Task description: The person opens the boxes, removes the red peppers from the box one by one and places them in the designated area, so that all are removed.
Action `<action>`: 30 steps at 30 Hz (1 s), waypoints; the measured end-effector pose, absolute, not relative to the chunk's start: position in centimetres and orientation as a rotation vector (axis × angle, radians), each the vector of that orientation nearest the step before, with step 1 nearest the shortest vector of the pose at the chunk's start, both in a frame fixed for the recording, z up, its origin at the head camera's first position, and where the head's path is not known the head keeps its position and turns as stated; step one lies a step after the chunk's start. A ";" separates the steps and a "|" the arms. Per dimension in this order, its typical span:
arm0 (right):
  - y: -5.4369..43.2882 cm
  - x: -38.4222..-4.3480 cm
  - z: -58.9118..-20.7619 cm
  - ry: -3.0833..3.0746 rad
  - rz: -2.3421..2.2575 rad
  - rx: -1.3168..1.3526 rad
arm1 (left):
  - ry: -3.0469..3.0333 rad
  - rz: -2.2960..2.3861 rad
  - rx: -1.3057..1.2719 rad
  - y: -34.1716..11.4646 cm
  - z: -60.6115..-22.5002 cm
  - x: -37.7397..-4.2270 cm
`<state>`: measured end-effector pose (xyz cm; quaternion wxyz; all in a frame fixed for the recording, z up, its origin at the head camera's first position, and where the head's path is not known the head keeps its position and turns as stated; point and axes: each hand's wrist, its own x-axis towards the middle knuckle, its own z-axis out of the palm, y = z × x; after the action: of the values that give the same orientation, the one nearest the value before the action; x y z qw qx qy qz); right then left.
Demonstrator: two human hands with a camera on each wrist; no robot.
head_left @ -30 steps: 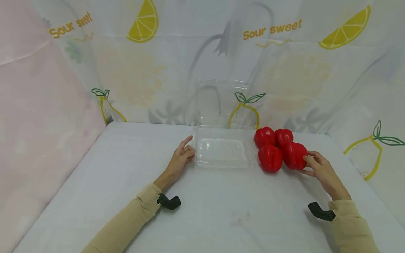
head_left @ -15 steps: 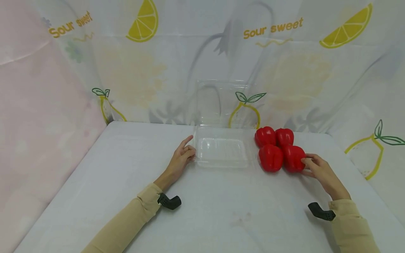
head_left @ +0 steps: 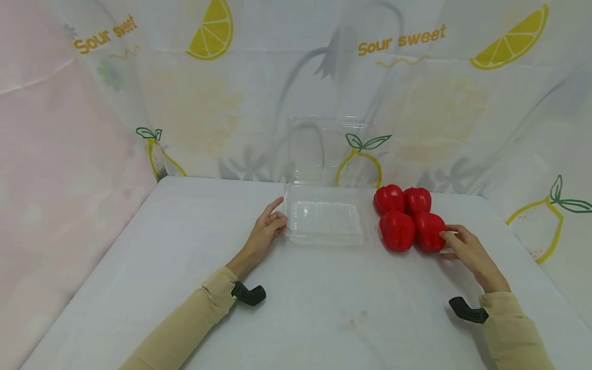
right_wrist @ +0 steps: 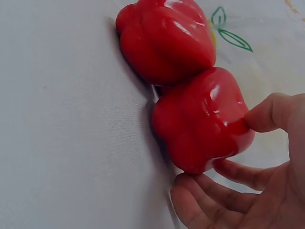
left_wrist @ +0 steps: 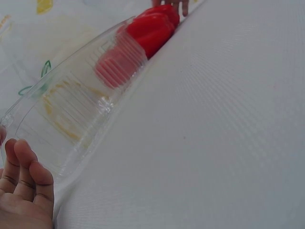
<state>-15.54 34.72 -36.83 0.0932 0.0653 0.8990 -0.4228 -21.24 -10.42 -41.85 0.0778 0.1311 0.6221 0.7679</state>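
Several glossy red bell peppers stand in a cluster on the table right of a clear plastic clamshell box (head_left: 326, 240). My right hand (head_left: 472, 252) holds the front right bell pepper (head_left: 429, 233), thumb on its upper side and fingers against its lower side in the right wrist view. Against it sits the front left bell pepper (head_left: 396, 231). Two more, a back left bell pepper (head_left: 388, 199) and a back right bell pepper (head_left: 417, 200), are behind them. My left hand (head_left: 263, 231) touches the box's left side with its fingertips, one finger stretched out along it.
The box's transparent lid (head_left: 305, 149) stands raised at the back, before a printed cloth backdrop (head_left: 259, 103). White cloth covers the table (head_left: 314, 308). Black wrist-worn devices sit by the left sleeve (head_left: 185, 324) and right sleeve (head_left: 513, 324).
The front right bell pepper has come slightly down and toward me beside the front left one, with my right hand on it. My left hand has stayed at the box.
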 end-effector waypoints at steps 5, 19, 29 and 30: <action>35.0 -15.5 -36.8 2.648 -1.211 0.172 | 1.876 2.292 0.395 -10.4 -41.9 -21.3; 35.1 -15.9 -36.7 2.580 -1.157 0.147 | 1.873 2.292 0.393 -10.3 -41.9 -21.3; 35.7 -16.3 -37.2 2.592 -1.163 0.158 | 1.870 2.299 0.392 -10.3 -42.0 -21.3; 36.0 -16.4 -37.6 2.605 -1.172 0.160 | 1.867 2.302 0.390 -10.3 -42.0 -21.3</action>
<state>-16.44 36.04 -37.55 0.1399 0.0553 0.9016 -0.4055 -21.32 -10.29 -41.97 0.0761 0.1300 0.6228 0.7677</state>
